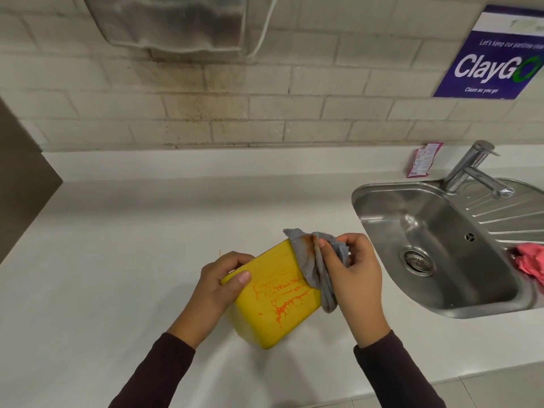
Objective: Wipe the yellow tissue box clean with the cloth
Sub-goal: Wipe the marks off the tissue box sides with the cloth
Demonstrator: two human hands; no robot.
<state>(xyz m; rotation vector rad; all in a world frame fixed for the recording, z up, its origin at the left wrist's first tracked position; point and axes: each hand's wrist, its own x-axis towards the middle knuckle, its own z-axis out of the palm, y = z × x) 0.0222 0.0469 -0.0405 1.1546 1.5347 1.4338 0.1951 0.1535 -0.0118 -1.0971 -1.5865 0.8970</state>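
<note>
The yellow tissue box (273, 295) is tilted above the white counter, its broad face up and streaked with orange-red sauce. My left hand (219, 282) grips its left end, thumb on the top face. My right hand (351, 270) holds a grey cloth (312, 260) bunched against the box's right edge. The cloth carries an orange stain near its top and hangs down past the box's right corner.
A steel sink (435, 248) with a tap (477, 169) lies to the right, a pink cloth (530, 260) on its drainer. A pink sachet (422, 159) leans on the tiled wall. The white counter (132, 231) spreads left; a dark panel (20, 178) stands at the far left.
</note>
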